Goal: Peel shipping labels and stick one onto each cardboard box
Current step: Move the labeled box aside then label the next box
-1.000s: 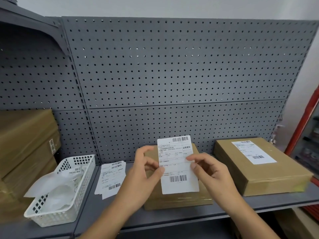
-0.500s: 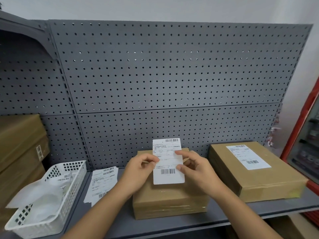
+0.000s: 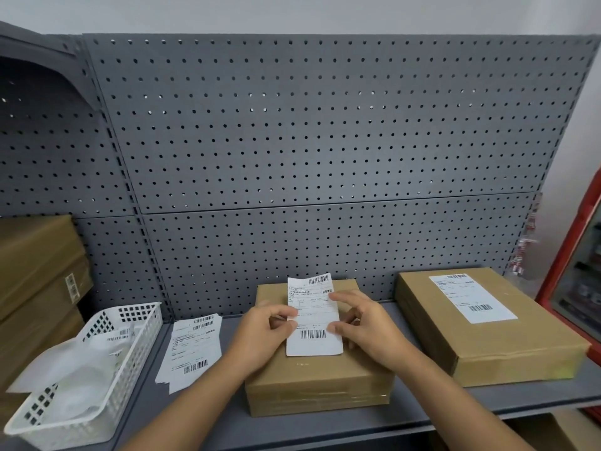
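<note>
On the grey shelf (image 3: 208,428), just in front of the pegboard back wall (image 3: 325,141), a plain cardboard box (image 3: 318,382) lies flat with nothing stuck to its top. Above that top, both hands hold one shipping label (image 3: 313,315) upright, print facing the person. The left hand (image 3: 263,336) has its grip pinched on the label's left edge, thumb and forefinger closed on the paper. The right hand (image 3: 367,327) pinches the right edge, one fingertip high and the thumb lower down. The label's far left corner bends away a little; whether the backing is already off cannot be told from this side. Its near edge hangs just over the box, and I cannot tell if it touches.

To the right, well apart, a second cardboard box (image 3: 520,349) already carries a white label (image 3: 471,297) flat on its top, so that one looks done. Left of the middle box, a small pile of unused labels (image 3: 195,346) lies on the shelf, which suggests more work to come. Further left, a white plastic basket (image 3: 143,307) holds crumpled translucent sheets (image 3: 65,379), probably peeled backings. At the far left stand larger stacked cartons (image 3: 39,255); one shows a small sticker on its side, and whether they belong to the job is unclear.

By my judgement the task is partway through: one box labelled, the middle one about to get its label, and the pile waiting for whatever boxes come after
</note>
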Tool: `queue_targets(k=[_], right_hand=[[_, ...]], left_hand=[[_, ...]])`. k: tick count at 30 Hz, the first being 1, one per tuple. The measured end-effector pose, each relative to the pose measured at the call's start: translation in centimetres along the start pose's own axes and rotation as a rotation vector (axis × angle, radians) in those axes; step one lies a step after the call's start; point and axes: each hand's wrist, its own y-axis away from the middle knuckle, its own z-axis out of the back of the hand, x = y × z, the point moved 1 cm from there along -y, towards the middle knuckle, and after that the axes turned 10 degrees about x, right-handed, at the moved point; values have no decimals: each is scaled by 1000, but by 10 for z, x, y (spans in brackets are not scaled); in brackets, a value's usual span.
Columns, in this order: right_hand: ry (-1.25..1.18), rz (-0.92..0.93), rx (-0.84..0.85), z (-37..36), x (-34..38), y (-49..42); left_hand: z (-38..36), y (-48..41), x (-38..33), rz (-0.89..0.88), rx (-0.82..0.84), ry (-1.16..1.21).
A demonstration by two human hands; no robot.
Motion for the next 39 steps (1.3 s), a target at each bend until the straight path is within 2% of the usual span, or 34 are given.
queue_targets(k=[17, 39], right_hand=[[107, -16, 27, -2, -9, -1], [242, -79, 424, 15, -1, -2]], left_hand=[[-5, -3, 18, 9, 67, 28], [-11, 2, 33, -52, 64, 14]])
